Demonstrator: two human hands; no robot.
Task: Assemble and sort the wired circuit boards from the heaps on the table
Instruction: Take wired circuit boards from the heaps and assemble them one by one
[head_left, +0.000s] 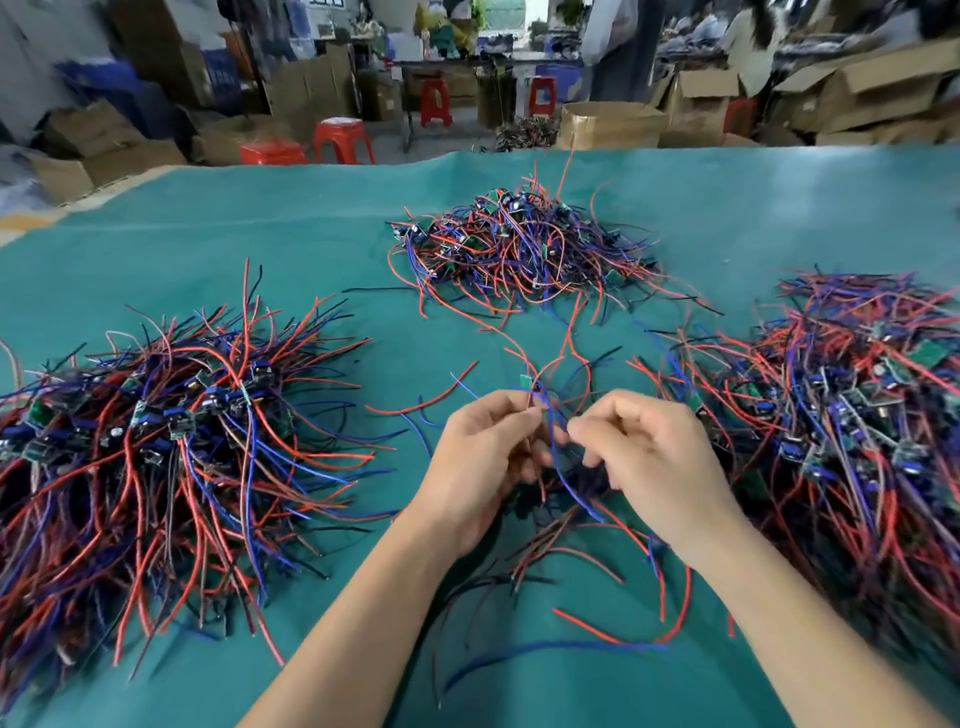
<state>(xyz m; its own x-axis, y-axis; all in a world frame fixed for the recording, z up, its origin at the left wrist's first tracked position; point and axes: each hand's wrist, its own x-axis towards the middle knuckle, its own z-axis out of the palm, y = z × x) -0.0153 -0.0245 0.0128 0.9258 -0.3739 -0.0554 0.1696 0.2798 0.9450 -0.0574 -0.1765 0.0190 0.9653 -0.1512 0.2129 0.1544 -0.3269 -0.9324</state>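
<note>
Three heaps of wired circuit boards lie on the green table (208, 249): a left heap (156, 426), a far middle heap (524, 249) and a right heap (852, 405). Each is a tangle of red, blue and black wires with small green boards. Above the table's near middle, my left hand (483, 457) and my right hand (654, 457) face each other. Both pinch a small bunch of wires (550, 415) between thumb and fingers. A small green board (525, 383) sticks up just above my left fingers. Loose wires (587, 566) trail under my hands.
Beyond the table's far edge stand red plastic stools (343, 137), cardboard boxes (608, 124) and stacked cartons. A person (608, 47) stands far back. Bare green cloth shows between the heaps and at the far left.
</note>
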